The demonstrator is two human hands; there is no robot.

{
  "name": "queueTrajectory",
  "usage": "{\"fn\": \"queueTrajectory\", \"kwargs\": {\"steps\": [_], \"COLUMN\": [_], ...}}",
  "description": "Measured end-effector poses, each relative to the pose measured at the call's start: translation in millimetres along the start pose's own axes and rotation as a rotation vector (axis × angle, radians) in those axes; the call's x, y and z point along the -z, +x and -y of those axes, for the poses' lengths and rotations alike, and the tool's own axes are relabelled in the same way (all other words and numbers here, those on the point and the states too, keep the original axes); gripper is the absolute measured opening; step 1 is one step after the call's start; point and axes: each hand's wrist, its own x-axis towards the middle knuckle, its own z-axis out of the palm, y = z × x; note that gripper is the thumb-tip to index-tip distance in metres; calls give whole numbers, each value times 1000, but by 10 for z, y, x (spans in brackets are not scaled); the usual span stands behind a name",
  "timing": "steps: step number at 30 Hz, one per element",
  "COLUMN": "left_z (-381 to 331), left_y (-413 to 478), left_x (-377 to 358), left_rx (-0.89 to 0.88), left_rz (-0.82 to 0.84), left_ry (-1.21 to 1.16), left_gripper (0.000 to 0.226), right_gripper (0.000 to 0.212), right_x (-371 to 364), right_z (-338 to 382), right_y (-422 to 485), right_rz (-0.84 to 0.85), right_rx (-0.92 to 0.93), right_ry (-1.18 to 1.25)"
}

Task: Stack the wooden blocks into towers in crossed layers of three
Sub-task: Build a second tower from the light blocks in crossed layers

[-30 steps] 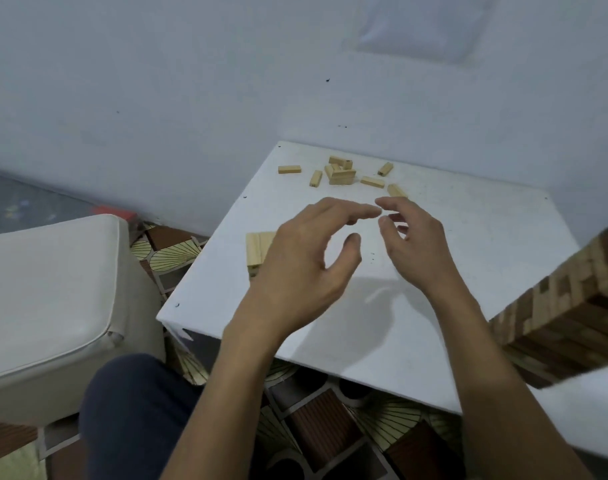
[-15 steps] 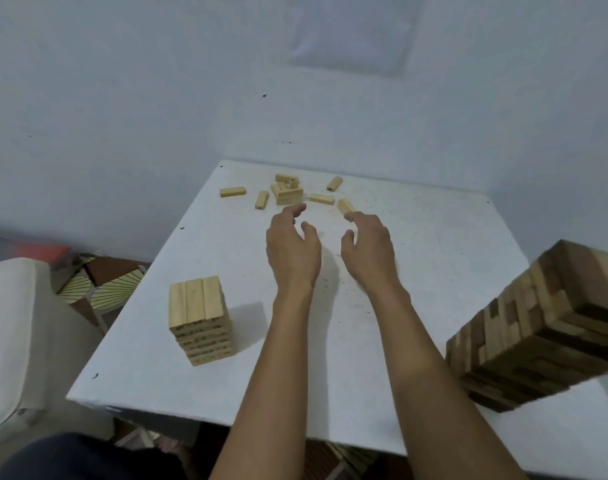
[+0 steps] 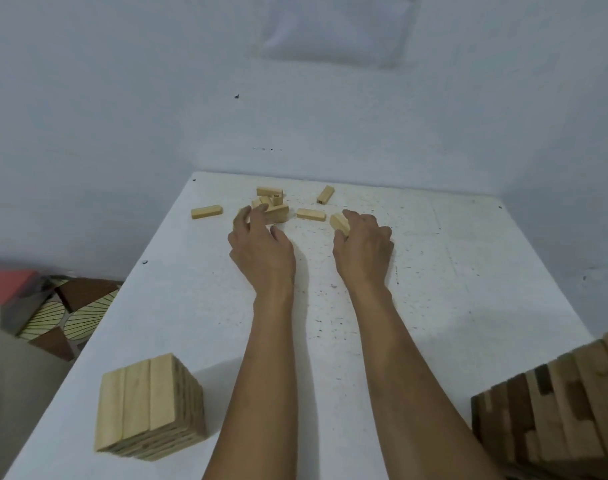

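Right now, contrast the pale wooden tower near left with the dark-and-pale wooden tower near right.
The pale wooden tower is one light colour; the dark-and-pale wooden tower mixes brown and tan. The pale one shows whole; the other is cropped. Both are stacked blocks.

Home room: patterned floor tiles (image 3: 77, 313), white table (image 3: 469, 271).

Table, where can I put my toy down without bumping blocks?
Bare table right of the right forearm, up to the dark tower. Also bare between the light tower and the loose blocks, left of the left forearm. Crowded at the far middle.
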Motion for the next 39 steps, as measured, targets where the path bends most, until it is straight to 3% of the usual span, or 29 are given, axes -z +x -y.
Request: {"fn": "queueTrajectory", "kwargs": {"steps": [6,17,25,32,39], "left_z": [-26,-84,-137,-42,51], "left_y": [214,56,-499,-1054,-1472], "left_x": [-9,104,423,752,1049], "left_rx": [-12,20,14,-11,-132], "left_rz": [19,13,283,432,511], "left_ry": [53,56,-126,-82,7], "left_gripper": [35,23,22,21,23], "right_gripper": [27,22,18,15,12], "right_x": [-68,8,169,308,549], "right_z": [32,41,-64,-292,-400], "right_y": [69,-274,-831,-1349,-1823], "right_rz": [-9,3,-51,-189,-196], "right_rx": [-23,-3,62,171,247], "right_ry": [-80,-70,-18,-35,-115]}}
